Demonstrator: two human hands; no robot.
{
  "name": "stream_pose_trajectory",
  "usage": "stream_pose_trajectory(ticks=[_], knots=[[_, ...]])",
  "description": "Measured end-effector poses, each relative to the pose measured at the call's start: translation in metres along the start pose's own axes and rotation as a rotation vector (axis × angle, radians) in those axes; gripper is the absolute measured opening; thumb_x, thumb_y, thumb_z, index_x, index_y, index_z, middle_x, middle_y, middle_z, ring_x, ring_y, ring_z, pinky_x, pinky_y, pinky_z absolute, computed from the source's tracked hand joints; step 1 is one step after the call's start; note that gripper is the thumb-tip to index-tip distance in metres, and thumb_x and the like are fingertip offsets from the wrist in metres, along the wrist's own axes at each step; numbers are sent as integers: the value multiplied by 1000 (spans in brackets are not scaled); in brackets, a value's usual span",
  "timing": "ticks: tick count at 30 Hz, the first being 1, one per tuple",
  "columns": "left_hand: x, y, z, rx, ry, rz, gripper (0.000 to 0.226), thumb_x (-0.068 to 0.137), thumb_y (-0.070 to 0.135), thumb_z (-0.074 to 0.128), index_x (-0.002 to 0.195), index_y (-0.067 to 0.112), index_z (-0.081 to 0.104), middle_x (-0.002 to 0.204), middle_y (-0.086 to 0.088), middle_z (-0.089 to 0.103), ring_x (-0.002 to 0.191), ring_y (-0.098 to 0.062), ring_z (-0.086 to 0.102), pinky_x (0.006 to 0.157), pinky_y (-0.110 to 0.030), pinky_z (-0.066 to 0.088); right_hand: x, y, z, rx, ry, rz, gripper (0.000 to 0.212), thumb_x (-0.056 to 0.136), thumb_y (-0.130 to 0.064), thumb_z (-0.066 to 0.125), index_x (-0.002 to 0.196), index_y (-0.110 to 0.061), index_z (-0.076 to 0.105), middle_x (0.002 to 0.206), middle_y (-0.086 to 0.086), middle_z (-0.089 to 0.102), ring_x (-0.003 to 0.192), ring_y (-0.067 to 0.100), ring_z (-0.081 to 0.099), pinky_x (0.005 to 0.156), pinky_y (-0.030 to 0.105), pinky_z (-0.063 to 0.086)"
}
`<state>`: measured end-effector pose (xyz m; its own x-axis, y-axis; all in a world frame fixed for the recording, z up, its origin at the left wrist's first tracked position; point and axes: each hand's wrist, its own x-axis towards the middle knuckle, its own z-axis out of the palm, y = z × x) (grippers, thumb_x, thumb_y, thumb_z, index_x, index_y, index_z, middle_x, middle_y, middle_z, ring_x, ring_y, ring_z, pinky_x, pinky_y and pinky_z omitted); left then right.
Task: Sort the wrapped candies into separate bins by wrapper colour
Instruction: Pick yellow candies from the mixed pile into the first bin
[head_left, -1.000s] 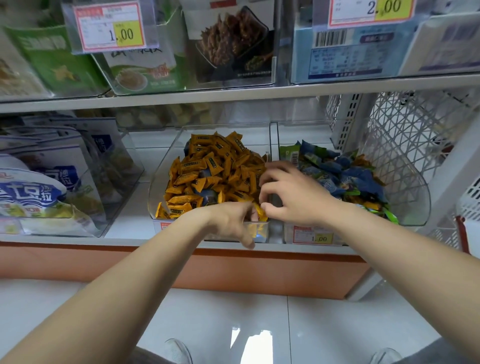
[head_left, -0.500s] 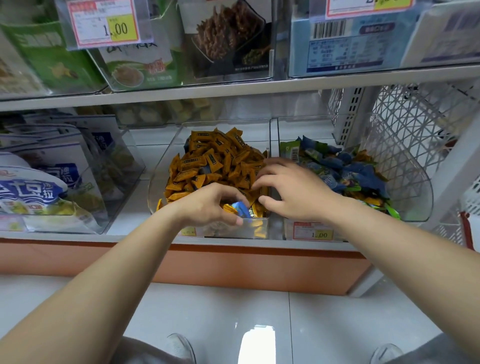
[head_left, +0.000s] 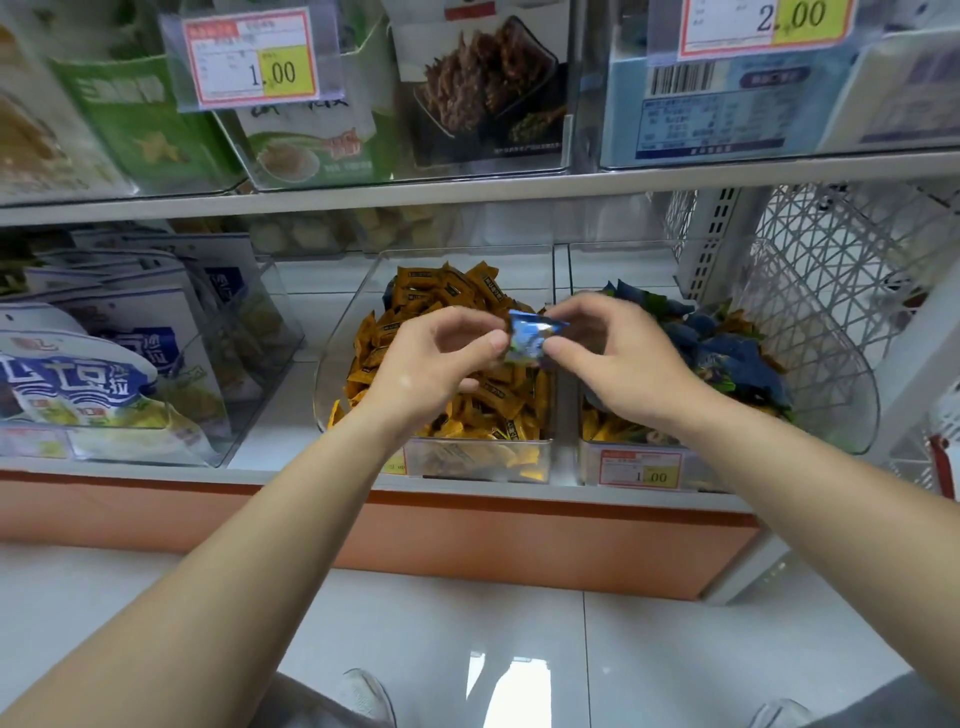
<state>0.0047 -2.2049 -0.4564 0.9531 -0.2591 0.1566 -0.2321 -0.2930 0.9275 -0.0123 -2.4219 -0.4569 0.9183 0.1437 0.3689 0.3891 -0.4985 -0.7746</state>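
We hold one blue-wrapped candy (head_left: 532, 340) in the air over the gap between two clear bins. Our left hand (head_left: 441, 358) pinches its left end and our right hand (head_left: 618, 358) pinches its right end. Beneath, the left bin (head_left: 467, 457) is heaped with orange candies (head_left: 498, 400). The right bin (head_left: 841, 395) holds mostly blue candies (head_left: 727, 353).

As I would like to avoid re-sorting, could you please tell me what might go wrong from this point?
1. The blue candy is pinched only at its ends by the left hand and right hand, over the orange bin; a slip would likely drop it among the orange ones or into the gap between bins.
2. The right bin shows orange and green wrappers among the blue, so dropping it there may bury strays.
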Motion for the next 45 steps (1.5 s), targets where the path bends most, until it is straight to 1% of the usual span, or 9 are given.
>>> stream_pose_trajectory(ticks=[6, 10, 15, 20, 26, 32, 35, 40, 45], knots=[[-15, -20, -39, 692, 166, -69, 43, 85, 42, 70, 125, 26, 62, 118, 6, 68, 109, -16, 63, 86, -29, 49, -14, 24, -45, -726, 193, -42, 24, 91, -30, 63, 114, -26, 66, 103, 2, 69, 90, 29, 65, 66, 35, 52], [-25, -35, -35, 778, 61, -196, 57, 86, 51, 66, 134, 24, 55, 129, -2, 62, 117, -24, 57, 87, -32, 47, -20, 19, -46, -1213, -34, 147, 34, 91, -38, 52, 119, -27, 66, 120, 4, 60, 107, 32, 56, 82, 37, 48], [-28, -50, -41, 872, 163, -95, 35, 86, 38, 67, 115, 20, 67, 114, -2, 69, 108, -25, 54, 84, -36, 48, -3, -26, -2, -921, -70, -86, 42, 86, -47, 46, 121, -30, 63, 119, 0, 62, 106, 25, 58, 80, 40, 54], [-17, -60, -51, 765, 139, -48, 44, 83, 32, 69, 126, 25, 62, 122, 0, 67, 112, -27, 56, 89, -39, 50, 51, -43, 78, -572, -505, -150, 49, 96, -33, 56, 143, -39, 44, 145, -6, 47, 128, 17, 49, 100, 39, 48], [-11, -70, -54, 913, -16, -20, 63, 86, 47, 60, 145, 45, 40, 147, 7, 45, 131, -29, 33, 99, -45, 47, 81, -19, 83, -800, -548, -128, 12, 89, -25, 60, 93, -35, 55, 107, -7, 61, 97, 21, 58, 81, 40, 52], [-10, -69, -53, 982, 10, -4, 55, 82, 54, 60, 133, 34, 53, 138, 6, 53, 127, -29, 37, 92, -39, 47, 76, -18, 64, -1144, -593, -30, 17, 87, -32, 57, 72, -29, 50, 77, -6, 53, 71, 20, 56, 64, 32, 51], [-9, -69, -52, 964, 25, -20, 53, 77, 55, 63, 122, 30, 57, 128, 6, 61, 122, -29, 42, 94, -39, 47, 85, -24, 72, -891, -376, -174, 5, 89, -39, 58, 86, -35, 59, 86, -8, 60, 75, 15, 57, 63, 30, 48], [-7, -71, -52, 877, -2, -80, 59, 72, 54, 64, 126, 33, 52, 122, 6, 64, 124, -28, 40, 92, -37, 40, 103, -16, 102, -697, -672, -95, 56, 92, -29, 61, 145, -34, 44, 137, -4, 48, 123, 17, 47, 99, 37, 46], [-4, -72, -51, 756, 42, -85, 53, 65, 59, 62, 115, 40, 57, 114, 11, 64, 117, -22, 48, 86, -35, 35, 112, -3, 100, -707, -623, 3, 61, 84, -42, 70, 140, -33, 48, 119, -4, 56, 103, 17, 56, 83, 33, 50]])
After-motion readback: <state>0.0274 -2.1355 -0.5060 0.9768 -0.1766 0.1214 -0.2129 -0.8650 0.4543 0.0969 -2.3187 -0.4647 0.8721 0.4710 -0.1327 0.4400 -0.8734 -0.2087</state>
